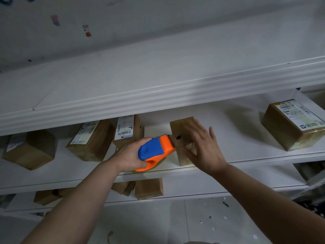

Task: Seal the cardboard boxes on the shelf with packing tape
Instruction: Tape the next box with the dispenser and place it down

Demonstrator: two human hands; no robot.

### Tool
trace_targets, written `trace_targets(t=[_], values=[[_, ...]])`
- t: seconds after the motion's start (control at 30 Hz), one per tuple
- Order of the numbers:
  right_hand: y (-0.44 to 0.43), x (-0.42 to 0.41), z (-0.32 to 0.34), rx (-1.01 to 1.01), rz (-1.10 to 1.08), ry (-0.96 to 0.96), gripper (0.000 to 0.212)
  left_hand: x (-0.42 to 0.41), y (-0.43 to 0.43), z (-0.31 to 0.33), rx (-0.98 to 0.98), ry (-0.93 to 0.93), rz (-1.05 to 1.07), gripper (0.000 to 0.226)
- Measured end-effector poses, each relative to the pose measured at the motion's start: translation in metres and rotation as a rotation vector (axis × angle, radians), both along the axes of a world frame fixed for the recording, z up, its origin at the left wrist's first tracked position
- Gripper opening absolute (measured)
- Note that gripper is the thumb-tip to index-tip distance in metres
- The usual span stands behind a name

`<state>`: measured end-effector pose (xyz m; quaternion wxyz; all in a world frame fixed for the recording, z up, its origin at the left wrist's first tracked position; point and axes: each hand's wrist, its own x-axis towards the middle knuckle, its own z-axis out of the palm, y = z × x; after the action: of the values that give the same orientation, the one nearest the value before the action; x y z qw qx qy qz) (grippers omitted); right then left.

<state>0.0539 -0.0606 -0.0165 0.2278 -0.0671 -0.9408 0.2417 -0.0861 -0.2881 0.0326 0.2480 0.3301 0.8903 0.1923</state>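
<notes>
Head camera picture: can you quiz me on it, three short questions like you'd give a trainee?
1. True or false: the left hand grips the dispenser.
2. The right hand is: A) lying flat on a box; B) gripping scissors; C) hanging idle at the person's side.
3. Which two colours is the dispenser?
Key: 1 true; 2 A; 3 blue and orange.
</notes>
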Motion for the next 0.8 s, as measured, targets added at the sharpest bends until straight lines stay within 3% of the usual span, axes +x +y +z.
trace_targets(t=[0.07,0.17,0.33,0.4,0.43,0.53,0.6,0.63,0.7,0.77,0.8], values=[[0.001,0.005,0.002,-0.442,-0.074,-0.136,0.076,-0.001,0.0,-0.003,0.023,-0.014,0.0,0.082],[0.003,0.003,0.002,-0.955,-0.165,-0.197,0.069,0.0,0.004,-0.005,0.057,-0.04,-0.004,0.081],[0.027,-0.004,0.003,-1.343,-0.272,-0.058,0.047,0.006,0.024,0.005,0.17,-0.041,-0.015,0.082],[0.034,0.005,-0.008,-1.514,-0.282,-0.076,0.039,0.01,0.042,0.015,0.14,0.062,-0.048,0.086],[0.038,0.011,-0.015,-1.497,-0.323,-0.115,0.037,0.013,0.053,0.019,0.083,0.152,-0.1,0.089],[0.054,0.027,-0.025,-1.053,-0.454,-0.111,0.049,0.024,0.082,0.027,-0.059,0.401,-0.232,0.094],[0.071,0.034,-0.009,-0.962,-0.268,-0.025,0.073,0.029,0.095,0.033,-0.074,0.469,-0.26,0.093],[0.078,0.037,0.001,-0.892,-0.088,-0.083,0.087,0.031,0.1,0.035,-0.067,0.482,-0.266,0.095],[0.09,0.038,0.015,-0.474,0.161,-0.372,0.114,0.034,0.109,0.039,-0.06,0.484,-0.287,0.097],[0.093,0.031,0.012,-0.107,0.159,-0.485,0.13,0.038,0.116,0.04,-0.062,0.481,-0.31,0.1],[0.093,0.025,0.008,-0.052,0.138,-0.485,0.135,0.039,0.12,0.04,-0.062,0.48,-0.314,0.1]])
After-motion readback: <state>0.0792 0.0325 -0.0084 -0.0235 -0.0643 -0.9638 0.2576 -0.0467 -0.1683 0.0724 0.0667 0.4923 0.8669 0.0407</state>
